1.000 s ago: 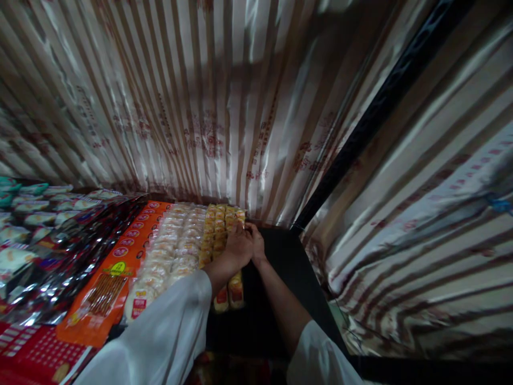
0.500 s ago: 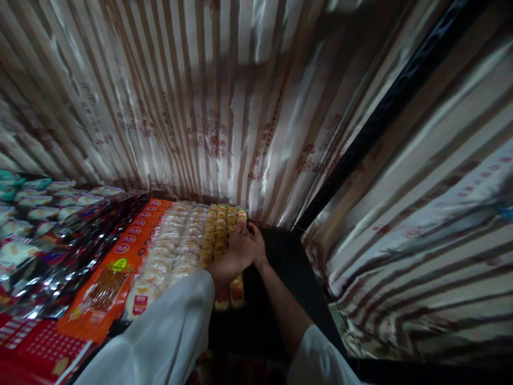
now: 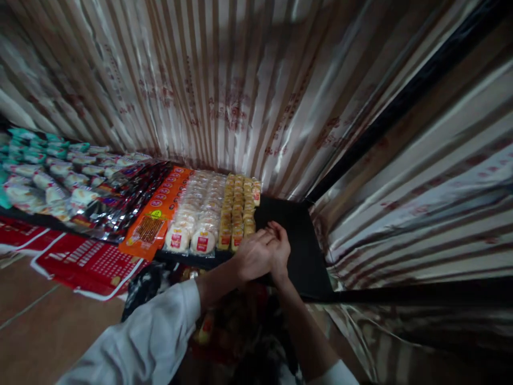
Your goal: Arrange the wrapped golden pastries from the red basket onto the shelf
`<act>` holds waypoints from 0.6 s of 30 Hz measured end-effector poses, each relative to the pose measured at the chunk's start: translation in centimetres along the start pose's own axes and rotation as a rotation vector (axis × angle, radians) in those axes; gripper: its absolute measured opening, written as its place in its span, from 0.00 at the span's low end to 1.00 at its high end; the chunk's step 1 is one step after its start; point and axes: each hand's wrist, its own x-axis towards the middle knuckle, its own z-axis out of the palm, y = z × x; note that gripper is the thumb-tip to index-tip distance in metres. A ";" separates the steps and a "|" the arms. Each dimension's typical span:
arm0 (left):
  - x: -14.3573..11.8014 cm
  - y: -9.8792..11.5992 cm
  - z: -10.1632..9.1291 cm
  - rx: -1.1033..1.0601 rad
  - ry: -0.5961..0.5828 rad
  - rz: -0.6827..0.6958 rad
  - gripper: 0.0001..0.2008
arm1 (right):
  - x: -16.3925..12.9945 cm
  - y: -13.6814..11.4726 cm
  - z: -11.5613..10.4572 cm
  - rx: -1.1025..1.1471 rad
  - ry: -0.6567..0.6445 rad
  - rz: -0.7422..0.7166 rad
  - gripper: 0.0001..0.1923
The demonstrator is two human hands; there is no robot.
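Left hand (image 3: 252, 256) and right hand (image 3: 280, 248), pressed together with grip state not discernible, are held beside yellow packets (image 3: 238, 211), rowed on a black tray (image 3: 300, 251).

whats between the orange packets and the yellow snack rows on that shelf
In the head view, two rows of pale round cakes in clear wrap lie between the orange packets and the yellow snack rows.

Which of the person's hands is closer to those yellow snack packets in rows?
The left hand. It sits right at the near end of the yellow packets, while the right hand is beside it, over the bare black shelf.
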 end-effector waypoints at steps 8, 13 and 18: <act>-15.3 1.7 4.3 -0.374 0.198 -0.148 0.15 | -15.1 1.5 -0.5 -0.112 -0.230 0.048 0.14; -18.8 -0.8 6.4 -0.353 0.104 -0.730 0.15 | -18.2 3.8 2.8 -0.318 -0.614 0.039 0.16; -18.6 -4.5 6.7 -0.149 -0.059 -1.062 0.16 | -17.7 4.6 6.8 -0.446 -0.765 0.086 0.19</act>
